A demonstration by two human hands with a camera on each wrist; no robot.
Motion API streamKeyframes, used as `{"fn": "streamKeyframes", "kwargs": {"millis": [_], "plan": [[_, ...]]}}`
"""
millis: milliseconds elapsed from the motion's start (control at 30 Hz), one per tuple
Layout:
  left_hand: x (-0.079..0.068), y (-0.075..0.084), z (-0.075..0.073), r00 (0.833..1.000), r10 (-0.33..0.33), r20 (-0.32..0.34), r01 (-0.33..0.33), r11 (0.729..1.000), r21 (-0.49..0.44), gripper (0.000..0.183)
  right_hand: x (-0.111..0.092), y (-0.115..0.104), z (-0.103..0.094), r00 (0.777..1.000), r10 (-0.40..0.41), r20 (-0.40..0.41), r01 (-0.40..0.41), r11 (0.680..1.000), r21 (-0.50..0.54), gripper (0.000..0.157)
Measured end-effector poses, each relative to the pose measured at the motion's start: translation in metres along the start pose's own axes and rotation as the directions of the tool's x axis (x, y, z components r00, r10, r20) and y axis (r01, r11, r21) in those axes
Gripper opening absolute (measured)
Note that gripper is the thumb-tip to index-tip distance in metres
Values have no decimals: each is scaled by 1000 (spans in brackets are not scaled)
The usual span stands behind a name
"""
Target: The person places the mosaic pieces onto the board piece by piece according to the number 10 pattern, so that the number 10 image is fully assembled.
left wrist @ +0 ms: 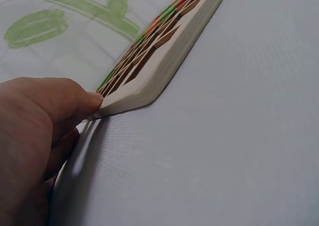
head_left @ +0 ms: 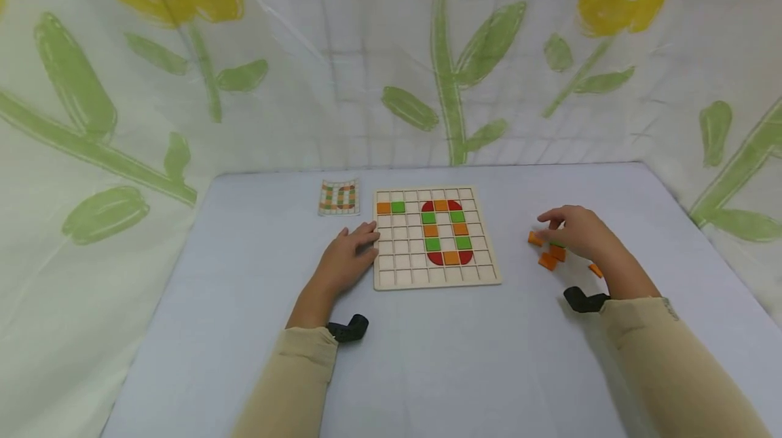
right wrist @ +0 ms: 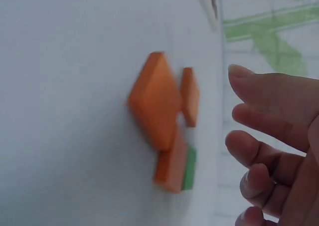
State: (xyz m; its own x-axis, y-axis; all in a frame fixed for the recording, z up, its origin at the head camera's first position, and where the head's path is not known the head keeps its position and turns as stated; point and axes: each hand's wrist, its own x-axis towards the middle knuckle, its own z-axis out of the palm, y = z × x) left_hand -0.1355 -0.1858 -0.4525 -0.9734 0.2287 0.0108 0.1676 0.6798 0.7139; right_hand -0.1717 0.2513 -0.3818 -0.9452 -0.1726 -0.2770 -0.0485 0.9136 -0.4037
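Note:
My left hand (head_left: 347, 260) rests at the left edge of a square wooden grid board (head_left: 403, 288), its fingers touching the rim. In the left wrist view a fingertip (left wrist: 94, 102) presses on the board's corner (left wrist: 132, 100). Red, green and orange tiles form an oblong ring on the board's right part; an orange tile (head_left: 383, 208) and a green tile (head_left: 398, 207) sit side by side at its upper left. Over a small group of loose tiles hovers my right hand (head_left: 577, 231), fingers loosely bent and holding nothing. Below it lie orange tiles (right wrist: 157, 104) and a partly hidden green tile (right wrist: 190, 168).
A small printed pattern card (head_left: 339, 197) lies left of the board's top corner. One orange tile (head_left: 595, 270) lies apart, beside the right wrist. Behind the white table (head_left: 458, 356) hangs a pale curtain (head_left: 293, 85) with painted flowers.

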Motion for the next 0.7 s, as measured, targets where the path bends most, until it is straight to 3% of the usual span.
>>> {"fn": "streamKeyframes", "kwargs": {"millis": [300, 700], "plan": [[-2, 1, 1, 1000, -6, -5, 6, 1000, -17, 40, -1, 8, 11, 998, 58, 35, -59, 997, 42, 49], [-3, 0, -1, 1000, 10, -1, -10, 1000, -5, 40, 0, 8, 16, 1000, 18, 5, -18, 1000, 9, 43]]}}
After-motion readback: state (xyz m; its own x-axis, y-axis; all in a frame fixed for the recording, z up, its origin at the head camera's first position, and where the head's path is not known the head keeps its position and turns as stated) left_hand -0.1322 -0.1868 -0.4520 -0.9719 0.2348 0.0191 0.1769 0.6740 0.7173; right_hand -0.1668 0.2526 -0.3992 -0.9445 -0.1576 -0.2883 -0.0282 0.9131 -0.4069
